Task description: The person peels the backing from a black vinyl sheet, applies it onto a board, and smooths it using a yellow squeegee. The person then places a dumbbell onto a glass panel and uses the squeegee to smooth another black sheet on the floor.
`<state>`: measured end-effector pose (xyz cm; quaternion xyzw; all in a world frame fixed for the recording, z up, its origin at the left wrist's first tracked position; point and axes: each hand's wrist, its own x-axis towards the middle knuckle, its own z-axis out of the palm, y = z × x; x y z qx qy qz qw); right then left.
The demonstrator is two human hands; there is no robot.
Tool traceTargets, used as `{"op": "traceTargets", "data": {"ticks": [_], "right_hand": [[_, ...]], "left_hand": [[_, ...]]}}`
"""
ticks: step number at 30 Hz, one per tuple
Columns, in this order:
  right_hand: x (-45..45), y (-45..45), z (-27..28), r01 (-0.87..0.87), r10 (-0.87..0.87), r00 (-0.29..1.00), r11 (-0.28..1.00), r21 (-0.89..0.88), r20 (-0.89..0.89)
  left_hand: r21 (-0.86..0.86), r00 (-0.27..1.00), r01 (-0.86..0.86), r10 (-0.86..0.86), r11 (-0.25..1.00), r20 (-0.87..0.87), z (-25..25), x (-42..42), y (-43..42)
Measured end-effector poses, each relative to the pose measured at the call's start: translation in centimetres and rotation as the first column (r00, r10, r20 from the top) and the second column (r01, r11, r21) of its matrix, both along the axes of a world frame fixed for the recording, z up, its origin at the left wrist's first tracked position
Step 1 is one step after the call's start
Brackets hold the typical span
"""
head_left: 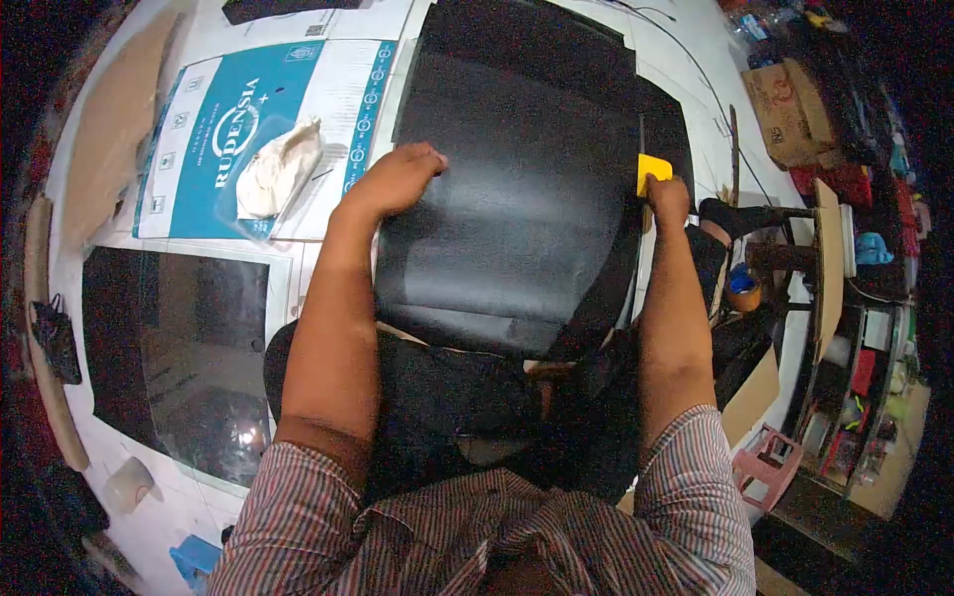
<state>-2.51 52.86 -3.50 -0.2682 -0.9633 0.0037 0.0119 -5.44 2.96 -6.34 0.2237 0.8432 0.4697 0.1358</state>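
A large black sheet (497,189) with a dull sheen lies flat in front of me. My left hand (402,181) is over its left edge, fingers curled and pressed together; what they pinch, if anything, is too small to make out. At the sheet's right edge, my right hand (668,201) is closed round a flat yellow squeegee (653,173), which stands up from the fist. The squeegee's lower part is hidden by the fingers.
At the left lie a blue-and-white cardboard sheet (221,109), a white cloth (278,171) in clear plastic and a glossy dark pane (189,358). To the right are a brown carton (790,111), a blue-topped jar (742,286), a pink stool (768,465) and shelves.
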Motion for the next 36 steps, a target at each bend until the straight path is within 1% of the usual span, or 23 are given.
{"op": "traceTargets", "data": {"ticks": [1, 2, 3, 4, 6, 7, 8, 9, 10, 11, 12, 14, 15, 16, 18, 22, 26, 28, 29, 30, 32, 33, 36], "right_hand": [[0.6, 0.7, -0.4, 0.082, -0.083, 0.996, 0.997, -0.012, -0.036], [1.1, 1.3, -1.0, 0.162, -0.164, 0.984, 0.986, -0.027, -0.071], [1.1, 7.4, -5.9, 0.091, -0.090, 0.996, 0.994, 0.068, -0.006], [2.1, 6.2, -4.7, 0.088, -0.087, 0.996, 0.994, 0.072, -0.011], [6.6, 2.4, -1.2, 0.237, -0.243, 0.962, 0.970, -0.061, -0.126], [8.3, 2.9, -1.4, 0.211, -0.220, 0.967, 0.974, -0.082, -0.130], [9.8, 3.8, -2.3, 0.185, -0.198, 0.971, 0.977, -0.102, -0.134], [11.1, 3.8, -2.9, 0.182, -0.196, 0.971, 0.978, -0.101, -0.141], [12.3, 3.5, -3.4, 0.201, -0.193, 0.952, 0.979, 0.012, -0.237], [13.2, 3.4, -3.7, 0.229, -0.178, 0.927, 0.966, 0.122, -0.329], [13.7, 2.2, -2.8, 0.228, -0.175, 0.925, 0.966, 0.124, -0.336], [14.6, -1.7, -0.3, 0.038, 0.009, 0.918, 0.993, 0.109, -0.396], [14.4, -2.1, -0.2, 0.049, -0.058, 0.947, 0.998, -0.036, -0.315], [13.9, -2.6, 0.0, -0.069, 0.071, 0.973, 0.997, 0.021, -0.218], [13.4, -4.8, 1.2, 0.032, -0.061, 0.997, 0.906, -0.422, -0.056], [13.4, -5.2, -1.3, -0.010, -0.056, 0.982, 0.938, -0.346, -0.181], [13.2, -4.4, 0.1, -0.076, -0.038, 0.972, 0.886, -0.457, -0.234], [12.9, -4.1, -0.3, -0.082, -0.146, 0.928, 0.819, -0.568, -0.344], [12.8, -4.0, -0.6, -0.044, -0.252, 0.912, 0.722, -0.690, -0.322], [12.7, -3.8, -0.8, -0.042, -0.256, 0.912, 0.720, -0.693, -0.321], [12.7, -3.1, -0.9, -0.011, -0.249, 0.934, 0.697, -0.717, -0.256], [12.7, -3.3, -0.8, -0.008, -0.252, 0.934, 0.696, -0.718, -0.255], [12.7, -3.5, -0.3, 0.095, -0.361, 0.922, 0.560, -0.823, -0.140]], "left_hand": [[0.004, 1.000, 0.001, -0.001, 1.000, -0.005, 1.3, 0.3, 0.2], [0.031, 0.987, -0.069, 0.064, 0.997, 0.147, 2.6, 0.6, 0.1], [0.048, 0.947, -0.144, 0.123, 0.988, 0.297, 3.8, 1.0, 0.1], [0.053, 0.948, -0.146, 0.125, 0.988, 0.293, 4.3, 1.0, -0.2], [0.055, 0.950, -0.249, 0.233, 0.967, 0.207, 5.0, 1.1, -1.2], [-0.039, 0.921, -0.308, 0.309, 0.950, 0.238, 5.8, 1.0, -1.7], [-0.034, 0.921, -0.311, 0.310, 0.950, 0.235, 5.6, 0.9, -2.1], [-0.161, 0.889, -0.381, 0.408, 0.911, 0.208, 5.1, 0.7, -2.5], [-0.282, 0.849, -0.445, 0.501, 0.850, 0.169, 5.2, 0.6, -2.7], [-0.328, 0.857, -0.407, 0.481, 0.852, 0.186, 5.2, 0.7, -2.9], [-0.322, 0.857, -0.411, 0.481, 0.853, 0.182, 5.3, 0.8, -2.9], [-0.382, 0.873, -0.346, 0.444, 0.857, 0.204, 5.1, 1.2, -2.3], [-0.385, 0.861, -0.337, 0.447, 0.859, 0.244, 6.5, 1.5, -1.9], [-0.382, 0.862, -0.336, 0.445, 0.861, 0.244, 6.6, 1.6, -1.6], [-0.402, 0.875, -0.335, 0.440, 0.852, 0.204, 6.6, 1.6, -1.8], [-0.362, 0.868, -0.336, 0.435, 0.870, 0.240, 6.2, 1.3, -2.2], [-0.372, 0.862, -0.395, 0.479, 0.840, 0.165, 6.6, 1.0, -1.8], [-0.251, 0.847, -0.443, 0.493, 0.861, 0.197, 5.7, 0.5, -2.1], [-0.199, 0.836, -0.472, 0.507, 0.859, 0.208, 5.1, 0.5, -2.0], [-0.202, 0.837, -0.470, 0.506, 0.859, 0.206, 5.8, 0.5, -2.0], [-0.129, 0.811, -0.405, 0.421, 0.905, 0.407, 7.2, 0.7, -2.2], [-0.065, 0.826, -0.404, 0.395, 0.912, 0.402, 7.2, 0.9, -2.1], [0.023, 0.877, -0.369, 0.340, 0.929, 0.340, 6.6, 0.3, -2.3]]}}
